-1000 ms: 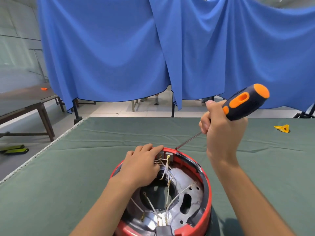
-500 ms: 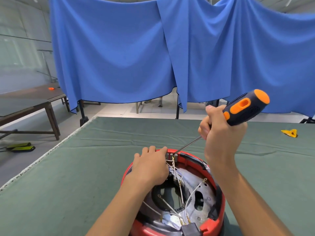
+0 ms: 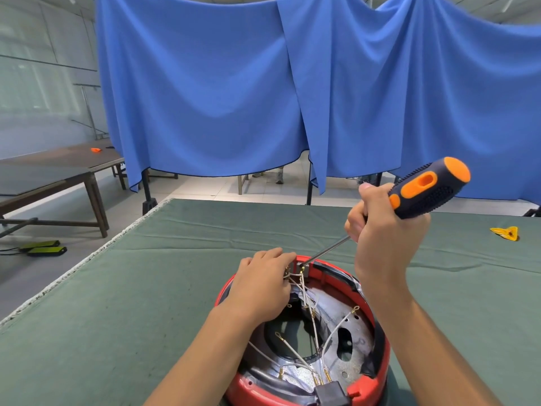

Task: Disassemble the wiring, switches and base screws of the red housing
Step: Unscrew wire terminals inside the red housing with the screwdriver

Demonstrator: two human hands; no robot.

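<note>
The round red housing (image 3: 383, 364) lies open side up on the green table cloth, near the bottom middle of the view. Inside it are a metal base plate (image 3: 352, 344), several white wires (image 3: 333, 335) with brass terminals and a black connector block (image 3: 332, 392) at the near rim. My left hand (image 3: 263, 285) rests on the far left rim, fingers at a small switch (image 3: 301, 269) where wires meet. My right hand (image 3: 380, 241) grips a black and orange screwdriver (image 3: 427, 189); its thin shaft slants down and its tip touches the switch at the far rim.
A small yellow piece (image 3: 506, 232) lies on the green cloth at far right. Blue curtains (image 3: 263, 92) hang behind the table. A dark wooden table (image 3: 58, 174) stands at the left, and two green and black items (image 3: 44, 247) lie on the floor beside it.
The view has shifted, so the housing now sits further right. My right hand has lowered the screwdriver and its tip now sits at the switch on the far rim. My left hand stays on the rim.
</note>
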